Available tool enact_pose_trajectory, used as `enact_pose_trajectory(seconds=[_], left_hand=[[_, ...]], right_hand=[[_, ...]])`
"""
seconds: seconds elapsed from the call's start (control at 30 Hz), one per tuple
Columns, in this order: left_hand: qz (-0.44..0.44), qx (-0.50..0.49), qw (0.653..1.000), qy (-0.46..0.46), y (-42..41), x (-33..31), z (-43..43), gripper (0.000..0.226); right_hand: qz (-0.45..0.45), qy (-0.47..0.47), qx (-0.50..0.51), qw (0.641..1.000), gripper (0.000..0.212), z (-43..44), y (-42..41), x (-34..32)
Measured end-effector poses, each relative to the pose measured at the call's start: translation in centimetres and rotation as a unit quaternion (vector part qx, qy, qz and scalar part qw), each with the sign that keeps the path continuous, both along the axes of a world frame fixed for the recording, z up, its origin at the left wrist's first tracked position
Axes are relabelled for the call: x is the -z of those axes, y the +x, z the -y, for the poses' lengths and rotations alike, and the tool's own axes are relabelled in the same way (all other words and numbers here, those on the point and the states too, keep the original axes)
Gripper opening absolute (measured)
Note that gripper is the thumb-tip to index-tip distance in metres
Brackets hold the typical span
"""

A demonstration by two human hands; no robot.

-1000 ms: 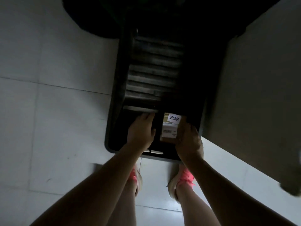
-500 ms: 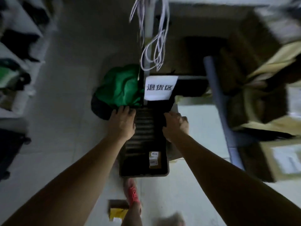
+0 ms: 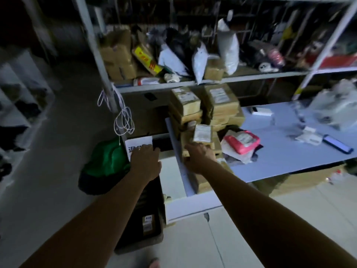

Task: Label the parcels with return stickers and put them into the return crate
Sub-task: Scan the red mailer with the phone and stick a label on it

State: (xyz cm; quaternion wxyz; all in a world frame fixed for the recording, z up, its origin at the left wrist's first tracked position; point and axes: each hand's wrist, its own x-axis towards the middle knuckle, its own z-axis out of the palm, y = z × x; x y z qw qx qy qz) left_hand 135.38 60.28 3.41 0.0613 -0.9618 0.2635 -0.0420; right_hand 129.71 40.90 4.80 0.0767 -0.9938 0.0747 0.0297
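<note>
Brown parcel [image 3: 149, 223], labelled, now lies in the near end of the crate [image 3: 154, 241] on the floor; a second ago both hands were setting it there. The left hand [image 3: 146, 163] hovers loosely spread, empty, over the crate's far end. The right hand [image 3: 200, 156] has reached the parcel stack [image 3: 195, 117] on the worktop [image 3: 286, 151]; its grip cannot be told. One return seems done, the next begins.

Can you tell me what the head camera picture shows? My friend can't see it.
A person's right hand reaches toward stacked cardboard parcels on a blue table. One labelled parcel lies in a dark crate on the floor.
</note>
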Motion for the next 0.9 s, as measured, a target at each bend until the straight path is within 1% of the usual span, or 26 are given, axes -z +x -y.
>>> enact_pose_trajectory(seconds=[0.1,0.23,0.3,0.33,0.37,0.43,0.47,0.57,0.67,0.73,0.8,0.9], left_hand=[[0.022,0.039,0.999,0.011,-2.0,-2.0,7.0,0.036],[0.017,0.065,0.998,-0.011,-3.4,-2.5,16.1,0.037],[0.016,0.079,0.997,-0.02,-3.1,-1.9,20.6,0.039],[0.01,0.086,0.996,-0.014,-2.6,-1.4,22.9,0.038],[0.002,0.091,0.996,-0.003,-2.0,-0.8,24.8,0.036],[-0.007,0.108,0.994,0.024,-0.6,0.7,28.9,0.035],[-0.009,0.108,0.994,0.022,0.1,1.6,30.9,0.036],[-0.038,0.102,0.994,0.017,1.9,3.8,35.7,0.042],[-0.057,0.106,0.992,0.03,3.6,5.1,39.2,0.032],[-0.085,0.088,0.992,0.029,4.3,5.7,41.0,0.027],[-0.074,0.071,0.994,0.027,5.3,6.7,42.5,0.027],[-0.065,0.045,0.996,0.034,6.5,8.3,44.6,0.031]], right_hand=[[-0.013,-0.02,0.037,0.999,0.052,5.9,-3.1,-0.9],[-0.027,-0.043,0.076,0.996,0.055,14.0,-5.5,-0.8],[-0.037,-0.056,0.089,0.994,0.064,18.1,-5.9,-0.7],[-0.047,-0.062,0.097,0.992,0.068,20.1,-5.8,-0.6],[-0.055,-0.07,0.106,0.99,0.067,21.8,-5.7,-0.5],[-0.07,-0.08,0.123,0.987,0.057,25.5,-4.8,0.0],[-0.079,-0.078,0.13,0.985,0.056,27.4,-4.2,0.2],[-0.102,-0.068,0.135,0.983,0.06,32.1,-2.4,0.8],[-0.11,-0.052,0.133,0.984,0.059,36.3,-0.7,2.0],[-0.123,-0.039,0.121,0.984,0.058,38.6,0.2,3.0],[-0.133,-0.023,0.105,0.985,0.058,41.1,1.8,4.0],[-0.119,0.003,0.085,0.989,0.058,45.0,4.9,5.9]])
